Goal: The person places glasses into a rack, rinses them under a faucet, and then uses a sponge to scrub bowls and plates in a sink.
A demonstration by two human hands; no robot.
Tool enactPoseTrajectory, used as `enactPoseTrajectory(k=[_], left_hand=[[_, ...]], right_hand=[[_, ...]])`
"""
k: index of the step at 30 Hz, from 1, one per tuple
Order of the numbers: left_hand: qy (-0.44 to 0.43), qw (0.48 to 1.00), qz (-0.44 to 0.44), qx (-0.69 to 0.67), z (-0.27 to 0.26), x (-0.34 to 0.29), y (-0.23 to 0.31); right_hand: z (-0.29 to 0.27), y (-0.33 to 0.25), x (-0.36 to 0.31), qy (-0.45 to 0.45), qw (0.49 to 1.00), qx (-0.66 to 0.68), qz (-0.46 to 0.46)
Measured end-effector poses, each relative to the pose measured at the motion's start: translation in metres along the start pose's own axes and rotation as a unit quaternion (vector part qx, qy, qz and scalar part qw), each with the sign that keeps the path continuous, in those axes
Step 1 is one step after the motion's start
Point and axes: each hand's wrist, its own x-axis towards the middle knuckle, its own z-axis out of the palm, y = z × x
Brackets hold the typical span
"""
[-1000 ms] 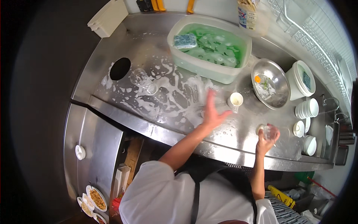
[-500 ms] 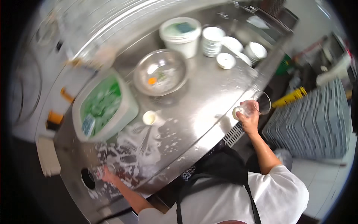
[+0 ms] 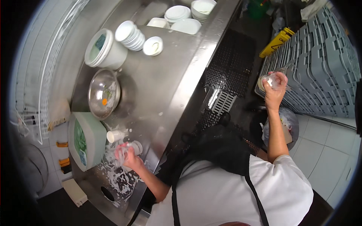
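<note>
My right hand [image 3: 274, 95] is raised over the floor, well to the right of the counter. Its fingers are wrapped round a clear drinking glass [image 3: 277, 80], with the stacked grey crates behind. Low over the soapy end of the steel counter, my left hand [image 3: 128, 157] grips another clear drinking glass [image 3: 135, 147]. Foam partly covers that glass and the fingers. Just beyond this hand, a cream-coloured cup [image 3: 115, 136] sits on the counter beside a pale tub [image 3: 97, 140] with green contents.
A steel bowl [image 3: 115, 90] with food scraps, a white lidded bucket [image 3: 116, 54] and stacked white bowls [image 3: 132, 37] line the steel counter [image 3: 162, 86]. A hole [image 3: 107, 194] opens at its near end. Grey crates [image 3: 301, 56], a yellow sign [image 3: 277, 41] and a bagged bin [image 3: 292, 126] stand right.
My view has swung to the right. My left hand has come away from the counter hole toward the cream cup with its glass. My right hand still holds its glass, now farther from the counter.
</note>
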Motion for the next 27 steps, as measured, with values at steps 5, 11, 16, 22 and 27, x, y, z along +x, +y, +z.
enactPoseTrajectory(k=[5,11,16,22,27], left_hand=[[-0.093,0.995,-0.009,-0.043,0.132,0.0,0.019],[-0.187,0.978,-0.067,-0.069,0.264,-0.016,0.027],[-0.24,0.968,-0.067,-0.033,0.37,-0.006,0.023],[-0.288,0.949,-0.111,-0.066,0.505,0.007,-0.017],[-0.301,0.928,-0.175,-0.136,0.622,0.036,-0.03]], right_hand=[[-0.057,0.036,0.02,0.027,0.997,-0.016,0.07],[-0.082,0.06,0.083,0.049,0.995,0.02,0.084],[-0.064,0.079,0.16,0.072,0.997,0.006,0.04],[-0.013,0.12,0.281,0.022,0.998,0.065,0.014],[0.056,0.131,0.396,-0.086,0.989,0.113,0.046]])
